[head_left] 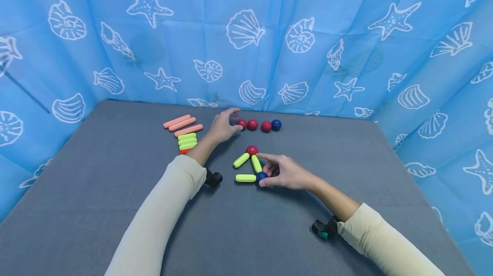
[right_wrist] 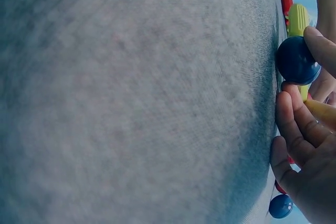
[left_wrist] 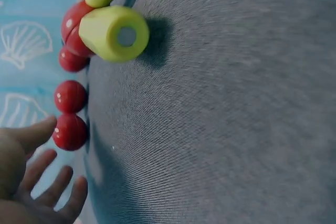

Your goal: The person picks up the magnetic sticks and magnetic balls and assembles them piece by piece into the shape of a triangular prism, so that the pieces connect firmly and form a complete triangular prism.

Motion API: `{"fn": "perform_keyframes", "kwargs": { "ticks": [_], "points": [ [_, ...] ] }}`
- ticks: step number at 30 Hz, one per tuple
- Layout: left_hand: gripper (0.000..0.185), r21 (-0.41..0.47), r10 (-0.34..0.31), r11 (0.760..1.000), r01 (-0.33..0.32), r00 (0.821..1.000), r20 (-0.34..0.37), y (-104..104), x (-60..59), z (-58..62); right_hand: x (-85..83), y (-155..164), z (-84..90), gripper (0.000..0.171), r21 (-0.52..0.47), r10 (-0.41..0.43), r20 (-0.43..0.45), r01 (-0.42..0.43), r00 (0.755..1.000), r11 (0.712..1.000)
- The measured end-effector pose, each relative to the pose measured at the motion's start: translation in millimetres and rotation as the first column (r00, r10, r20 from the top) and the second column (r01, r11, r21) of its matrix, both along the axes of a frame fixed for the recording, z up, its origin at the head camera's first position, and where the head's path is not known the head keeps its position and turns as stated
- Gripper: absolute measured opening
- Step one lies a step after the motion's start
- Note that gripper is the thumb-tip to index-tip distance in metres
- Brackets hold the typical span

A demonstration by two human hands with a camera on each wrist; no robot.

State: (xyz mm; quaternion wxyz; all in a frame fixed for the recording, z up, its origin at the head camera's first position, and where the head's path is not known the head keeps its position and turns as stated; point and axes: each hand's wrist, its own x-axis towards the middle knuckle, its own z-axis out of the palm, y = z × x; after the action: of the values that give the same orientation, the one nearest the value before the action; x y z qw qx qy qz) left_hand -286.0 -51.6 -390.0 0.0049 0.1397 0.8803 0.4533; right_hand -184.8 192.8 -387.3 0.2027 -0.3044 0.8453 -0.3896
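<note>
Three yellow-green sticks point(head_left: 245, 178) lie on the grey table point(head_left: 115, 207) as a small triangle, with a red ball point(head_left: 252, 150) at its far tip. My right hand point(head_left: 265, 177) pinches a blue ball point(head_left: 262, 176) at the triangle's near right corner, its index finger stretched toward the red ball. The right wrist view shows that blue ball point(right_wrist: 294, 59) between my fingers point(right_wrist: 294, 114). My left hand point(head_left: 236, 120) reaches toward a row of balls at the back, its fingers spread around the leftmost red ball point(head_left: 241, 123). In the left wrist view its thumb point(left_wrist: 37, 132) lies beside this ball point(left_wrist: 70, 131).
The back row holds three red balls and one blue ball point(head_left: 276, 124). Pink sticks point(head_left: 182, 124) and a stack of green sticks point(head_left: 187, 141) over a red one lie at the left. Blue seashell cloth point(head_left: 246, 32) walls the table on three sides.
</note>
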Motion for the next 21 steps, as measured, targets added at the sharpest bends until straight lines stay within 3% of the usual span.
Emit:
{"fn": "perform_keyframes", "kwargs": {
  "ticks": [4, 11, 16, 21],
  "points": [
    [0.057, 0.012, -0.014, 1.0, 0.014, 0.999, 0.035, 1, -4.8, -2.5, -1.0, -1, 0.2, 0.076, 0.005, -0.006, 0.009, 0.006, 1.0, 1.0],
    [0.049, -0.009, -0.025, 1.0, 0.026, 0.999, 0.022, -2, -4.3, -4.2, -2.4, -2, 0.6, 0.076, -0.004, 0.006, 0.021, -0.005, 1.0, 1.0],
    [0.052, -0.072, -0.09, 0.993, 0.092, 0.995, 0.033, -16, 4.0, -1.7, -2.6, -2, -0.5, 0.076, -0.004, 0.013, 0.01, -0.013, 1.0, 1.0],
    [0.054, -0.137, -0.193, 0.97, 0.201, 0.979, 0.067, -36, 22.3, 0.2, -2.3, 0, -0.8, 0.077, -0.006, 0.015, 0.003, -0.015, 1.0, 1.0]
  ]
}}
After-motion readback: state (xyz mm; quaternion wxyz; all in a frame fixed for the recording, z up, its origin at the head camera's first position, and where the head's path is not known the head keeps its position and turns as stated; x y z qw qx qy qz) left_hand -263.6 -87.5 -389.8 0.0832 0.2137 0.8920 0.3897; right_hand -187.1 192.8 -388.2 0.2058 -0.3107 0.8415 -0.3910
